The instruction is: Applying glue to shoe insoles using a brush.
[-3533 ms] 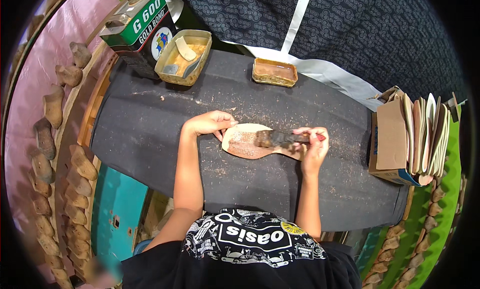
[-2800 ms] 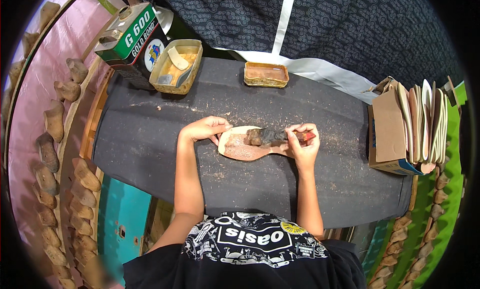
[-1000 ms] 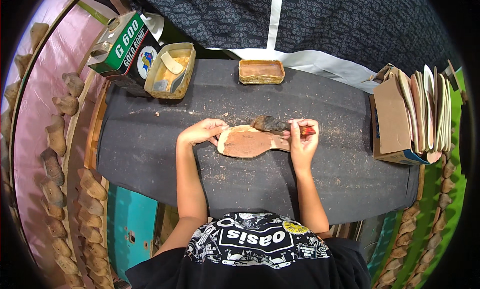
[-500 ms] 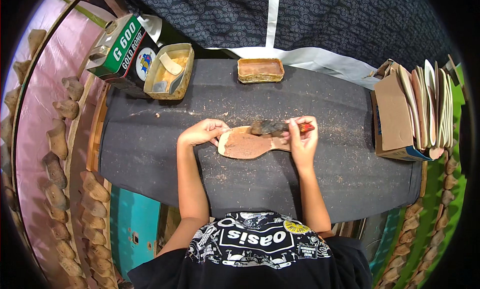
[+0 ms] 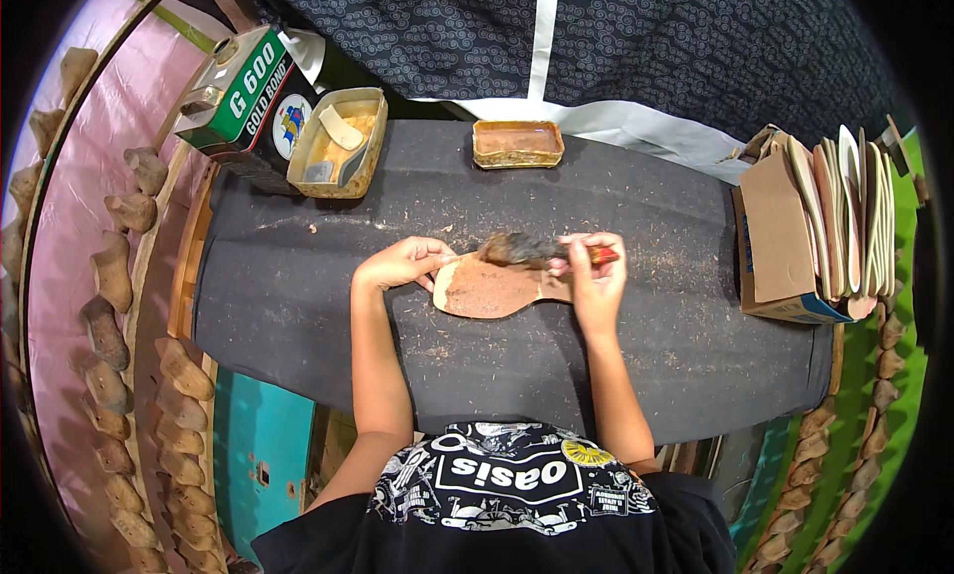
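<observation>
A brown shoe insole point(image 5: 487, 292) lies on the dark cloth-covered table, its wide end to the left and a paler strip along that end. My left hand point(image 5: 402, 263) pinches the insole's upper left edge between thumb and fingers. Closed round the red handle of a worn, dark brush point(image 5: 519, 249), my right hand point(image 5: 599, 276) is above the insole's narrower right part. The brush's bristles point left and lie over the insole's far edge; whether they touch it I cannot tell. My right fingers partly cover the narrow end.
At the back left stand a green and black metal can point(image 5: 243, 112) and a tub point(image 5: 373, 157) holding flat scrapers. A shallow rectangular dish point(image 5: 517, 163) sits at the far edge. A cardboard box point(image 5: 780, 226) of cut soles is on the right. Shavings dot the cloth point(image 5: 686, 375); wooden shoe lasts point(image 5: 104, 330) line both sides.
My right hand has moved slightly left with the brush, its bristles now farther along the insole's far edge. My left hand keeps its hold in the same place.
</observation>
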Demonstrator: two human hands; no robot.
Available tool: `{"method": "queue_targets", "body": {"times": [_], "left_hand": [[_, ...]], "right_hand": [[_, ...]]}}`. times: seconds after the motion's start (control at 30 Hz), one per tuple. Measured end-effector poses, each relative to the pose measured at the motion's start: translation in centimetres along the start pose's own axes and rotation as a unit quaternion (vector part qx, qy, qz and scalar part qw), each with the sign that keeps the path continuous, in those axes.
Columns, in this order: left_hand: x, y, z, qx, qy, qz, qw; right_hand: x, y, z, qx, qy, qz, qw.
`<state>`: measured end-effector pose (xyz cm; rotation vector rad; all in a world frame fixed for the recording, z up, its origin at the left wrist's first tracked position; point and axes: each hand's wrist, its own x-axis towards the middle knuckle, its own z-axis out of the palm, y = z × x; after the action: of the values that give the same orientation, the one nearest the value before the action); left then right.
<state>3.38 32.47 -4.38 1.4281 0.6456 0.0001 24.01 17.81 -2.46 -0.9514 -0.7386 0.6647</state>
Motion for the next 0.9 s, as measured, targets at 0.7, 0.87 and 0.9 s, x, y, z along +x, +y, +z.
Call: {"method": "queue_targets", "body": {"times": [0.7,0.87,0.9], "left_hand": [[-0.3,0.0,0.2,0.002,-0.004,0.006,1.000],[-0.2,0.0,0.0,-0.001,-0.013,0.008,1.000],[-0.2,0.0,0.0,-0.001,-0.018,0.011,1.000]], "right_hand": [[5.0,-1.4,0.5,-0.020,0.114,-0.099,0.988],[8.7,0.8,1.7,-0.081,0.028,-0.121,0.989],[9.3,1.2,1.8,-0.109,0.021,-0.125,0.986]]}}
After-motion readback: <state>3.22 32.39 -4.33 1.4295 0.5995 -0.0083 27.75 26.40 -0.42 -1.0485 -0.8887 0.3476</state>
